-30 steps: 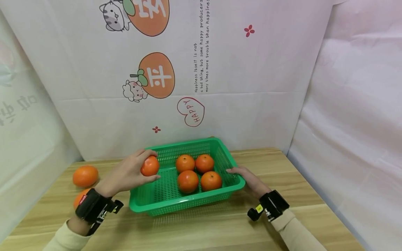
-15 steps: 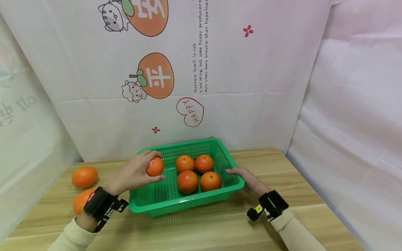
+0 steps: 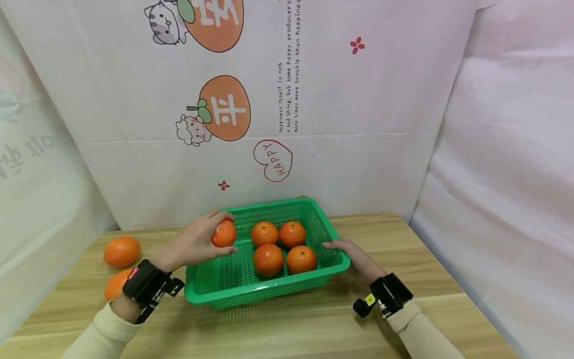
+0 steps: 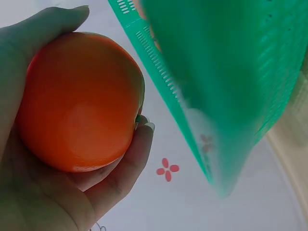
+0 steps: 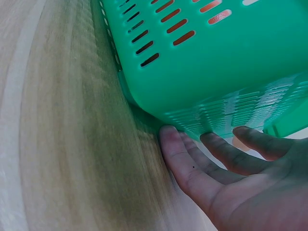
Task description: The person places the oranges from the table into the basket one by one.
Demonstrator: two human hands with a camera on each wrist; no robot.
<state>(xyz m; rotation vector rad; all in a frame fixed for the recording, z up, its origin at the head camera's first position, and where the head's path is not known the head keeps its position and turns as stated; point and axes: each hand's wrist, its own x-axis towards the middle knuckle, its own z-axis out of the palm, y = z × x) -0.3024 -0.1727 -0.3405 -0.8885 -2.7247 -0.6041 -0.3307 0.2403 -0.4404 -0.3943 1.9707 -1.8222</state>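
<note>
My left hand (image 3: 196, 244) holds an orange (image 3: 223, 233) between thumb and fingers, over the left part of a green plastic basket (image 3: 264, 287). In the left wrist view the orange (image 4: 82, 103) sits against the palm, the fingertips curling round its far side near the green stem spot. My right hand (image 3: 356, 258) is at the basket's right end, its thumb lying over the rim. Seen from the right wrist, several fingers (image 5: 231, 156) touch the slotted outer wall from below the rim. Several oranges (image 3: 268, 260) lie grouped in the basket's middle and right.
Two more oranges stay on the wooden table (image 3: 278, 334), left of the basket: one orange (image 3: 122, 252) farther back, another orange (image 3: 115, 285) partly behind the left wrist strap. A printed white cloth (image 3: 341, 124) hangs right behind the table, and pale cloth walls flank both sides.
Carrying its orange, my left hand has moved a little to the right, farther over the basket. The right hand, the basket and the oranges lying in it have stayed put.
</note>
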